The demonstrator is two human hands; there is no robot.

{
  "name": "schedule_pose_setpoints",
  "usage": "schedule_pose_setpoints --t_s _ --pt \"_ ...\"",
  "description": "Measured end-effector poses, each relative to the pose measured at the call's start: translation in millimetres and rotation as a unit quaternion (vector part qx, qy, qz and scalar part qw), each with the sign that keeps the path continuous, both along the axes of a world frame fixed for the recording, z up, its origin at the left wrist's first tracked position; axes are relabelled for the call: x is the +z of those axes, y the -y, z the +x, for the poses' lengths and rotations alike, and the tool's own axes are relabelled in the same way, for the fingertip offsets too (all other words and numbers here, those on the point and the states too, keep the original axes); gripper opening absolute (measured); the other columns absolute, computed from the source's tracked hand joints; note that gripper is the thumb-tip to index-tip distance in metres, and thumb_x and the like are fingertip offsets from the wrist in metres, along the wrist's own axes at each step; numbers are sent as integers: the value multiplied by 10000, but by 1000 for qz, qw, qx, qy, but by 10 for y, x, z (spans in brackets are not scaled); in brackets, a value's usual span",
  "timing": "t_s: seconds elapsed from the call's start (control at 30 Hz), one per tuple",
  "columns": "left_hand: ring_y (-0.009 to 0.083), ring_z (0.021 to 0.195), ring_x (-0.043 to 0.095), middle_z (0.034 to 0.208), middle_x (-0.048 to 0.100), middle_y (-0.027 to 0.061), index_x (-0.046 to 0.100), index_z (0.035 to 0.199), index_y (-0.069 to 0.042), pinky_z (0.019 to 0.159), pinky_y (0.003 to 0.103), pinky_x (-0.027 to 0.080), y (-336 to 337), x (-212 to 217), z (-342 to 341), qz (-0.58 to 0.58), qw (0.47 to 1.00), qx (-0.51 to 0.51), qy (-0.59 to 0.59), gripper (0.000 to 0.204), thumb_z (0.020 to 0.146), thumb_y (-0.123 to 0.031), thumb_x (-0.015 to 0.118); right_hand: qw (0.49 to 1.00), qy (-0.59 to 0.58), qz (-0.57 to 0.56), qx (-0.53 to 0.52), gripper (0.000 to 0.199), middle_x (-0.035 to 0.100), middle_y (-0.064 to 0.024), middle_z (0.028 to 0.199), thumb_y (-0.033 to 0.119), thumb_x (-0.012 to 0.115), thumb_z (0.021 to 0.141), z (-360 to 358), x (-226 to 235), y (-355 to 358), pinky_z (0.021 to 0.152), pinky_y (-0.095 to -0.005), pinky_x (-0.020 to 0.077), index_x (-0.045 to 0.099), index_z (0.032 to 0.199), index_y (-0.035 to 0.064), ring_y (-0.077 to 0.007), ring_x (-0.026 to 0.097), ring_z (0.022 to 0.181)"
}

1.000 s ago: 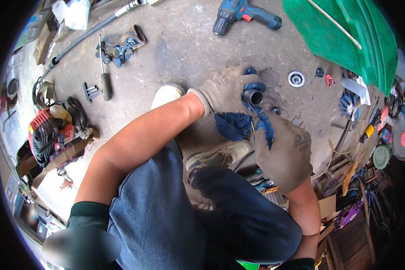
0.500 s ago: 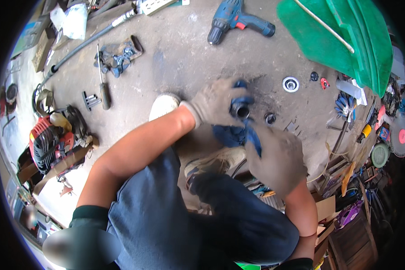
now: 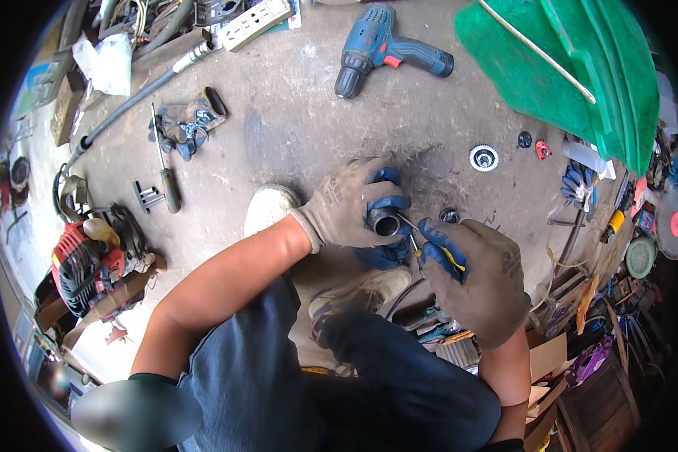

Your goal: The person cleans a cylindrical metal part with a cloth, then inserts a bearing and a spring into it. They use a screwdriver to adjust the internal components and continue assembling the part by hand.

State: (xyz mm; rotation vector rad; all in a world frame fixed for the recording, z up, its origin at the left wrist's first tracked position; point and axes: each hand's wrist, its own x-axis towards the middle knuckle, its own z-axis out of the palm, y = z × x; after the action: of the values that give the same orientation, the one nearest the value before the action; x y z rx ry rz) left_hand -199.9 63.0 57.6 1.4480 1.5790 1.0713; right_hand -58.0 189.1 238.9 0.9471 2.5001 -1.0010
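My left hand (image 3: 354,200), in a grey glove with blue-coated fingers, is closed round a short dark metal tube (image 3: 385,223). The tube's round open end faces up toward me. Close beside it on the right, my right hand (image 3: 478,275), gloved alike, grips a slim yellow-handled tool (image 3: 456,261). Thin metal parts of this tool reach toward the tube's rim; whether they touch it I cannot tell, and its exact kind is partly hidden by the fingers. A dark ring-shaped part (image 3: 449,216) lies on the floor just beyond my right hand.
A toothed metal wheel (image 3: 484,157), a small black part (image 3: 525,139) and a red part (image 3: 543,150) lie to the right. Ahead is a blue cordless drill (image 3: 384,49). A screwdriver (image 3: 170,188) and a red-black engine (image 3: 83,260) are left; a green plastic sheet (image 3: 557,68) is far right.
The yellow-handled tool now shows in my right hand. The tube's open end has come lower and left in the picture and faces me more. The whole view has shifted slightly.
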Motion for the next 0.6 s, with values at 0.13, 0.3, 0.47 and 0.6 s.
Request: schedule_pose_setpoints --t_s 0.13,0.3,0.47,0.6 --pt "368 1042 619 1207 591 162 723 1045 -182 905 462 499 12 -32 -3 -2 1000 -17 -10 473 663 -433 842 1000 -3 7 12 294 674 -181 870 98 743 765 -99 15 -35 728 -419 533 730 1045 7 -367 675 781" --pt "356 994 662 1154 626 141 723 1030 -172 833 443 550 -14 13 -24 30 999 -4 -31 470 617 -335 877 999 1 4 54 215 650 -165 841 109 736 761 -213 5 -65 719 -460 516 701 960 37 -377 648 778" --pt "362 1040 650 1159 620 145 721 1041 -168 864 448 545 -25 13 -9 42 997 -30 -52 492 607 -343 873 995 16 19 99 123 641 -152 823 130 703 801 -248 -54 -48 713 -475 520 638 883 65 -361 652 771" --pt "373 1027 633 1194 596 171 715 1043 -173 863 477 531 -4 4 16 39 997 -42 -43 441 683 -402 824 995 28 24 91 122 643 -150 824 134 706 806 -253 -54 11 707 -462 529 639 880 64 -350 661 779"
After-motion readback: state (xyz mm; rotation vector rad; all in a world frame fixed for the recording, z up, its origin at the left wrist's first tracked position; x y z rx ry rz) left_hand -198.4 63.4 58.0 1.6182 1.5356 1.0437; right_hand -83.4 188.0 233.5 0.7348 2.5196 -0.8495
